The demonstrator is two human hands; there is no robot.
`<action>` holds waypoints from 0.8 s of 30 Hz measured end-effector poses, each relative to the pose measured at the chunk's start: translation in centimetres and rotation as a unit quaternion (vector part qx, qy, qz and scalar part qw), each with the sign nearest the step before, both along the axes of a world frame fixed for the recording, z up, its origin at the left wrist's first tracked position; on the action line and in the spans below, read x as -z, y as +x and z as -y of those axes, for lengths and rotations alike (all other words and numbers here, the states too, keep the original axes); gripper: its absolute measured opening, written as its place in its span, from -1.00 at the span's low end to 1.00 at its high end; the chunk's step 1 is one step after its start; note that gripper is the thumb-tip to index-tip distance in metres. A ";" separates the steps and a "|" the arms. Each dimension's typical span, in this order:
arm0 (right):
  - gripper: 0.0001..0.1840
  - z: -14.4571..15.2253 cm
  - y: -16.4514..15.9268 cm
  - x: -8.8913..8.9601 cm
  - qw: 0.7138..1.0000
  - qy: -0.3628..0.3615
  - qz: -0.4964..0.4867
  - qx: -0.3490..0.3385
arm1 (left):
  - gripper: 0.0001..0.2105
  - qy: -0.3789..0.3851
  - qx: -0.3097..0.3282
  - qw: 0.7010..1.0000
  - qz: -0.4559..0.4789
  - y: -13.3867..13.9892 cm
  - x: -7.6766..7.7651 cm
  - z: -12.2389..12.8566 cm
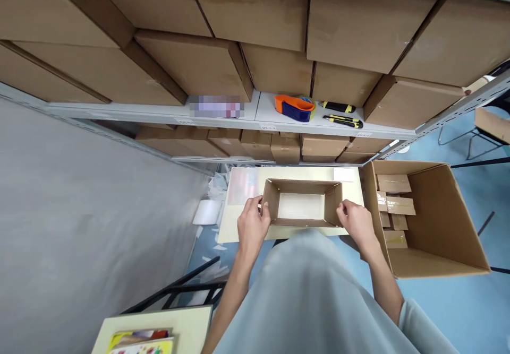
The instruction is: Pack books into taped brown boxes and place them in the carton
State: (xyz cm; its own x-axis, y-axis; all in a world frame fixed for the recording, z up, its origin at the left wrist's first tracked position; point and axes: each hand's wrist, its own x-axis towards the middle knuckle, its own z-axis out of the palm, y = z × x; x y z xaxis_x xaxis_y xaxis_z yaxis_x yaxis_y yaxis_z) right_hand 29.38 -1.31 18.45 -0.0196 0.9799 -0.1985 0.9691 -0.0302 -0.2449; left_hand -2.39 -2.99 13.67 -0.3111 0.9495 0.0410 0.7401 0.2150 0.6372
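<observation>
A small open cardboard box (302, 187) stands over the cream table in front of me, its flaps not visible. A pale rectangle shows at its bottom; whether that is the tabletop or a lining I cannot tell. My left hand (254, 225) grips the box's left end wall, thumb near the front corner. At the opposite end, my right hand (355, 220) has its fingers curled and pressed together on the right wall near the front corner. The fingertips of both hands are partly hidden.
Behind the table (231, 231), a shelf (261, 111) bears cartons, a tape dispenser (295, 108) and two utility knives (342, 120). A large carton (442, 221) with several small boxes (400, 205) stands right. A grey wall (91, 210) bounds the left; books (141, 342) lie lower left.
</observation>
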 end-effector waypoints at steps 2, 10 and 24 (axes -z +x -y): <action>-0.67 -0.4 -0.4 0.9 1.000 -0.006 0.001 -0.001 | -0.79 0.001 -0.007 1.000 0.002 0.0 0.8 -0.4; -0.63 -0.1 0.5 1.4 0.992 0.012 -0.125 0.026 | -0.74 0.010 0.015 0.998 0.055 0.1 -0.3 -0.1; -0.58 1.1 0.2 2.7 0.971 0.030 -0.232 0.054 | -0.68 -0.046 0.194 0.978 0.054 1.2 0.2 1.1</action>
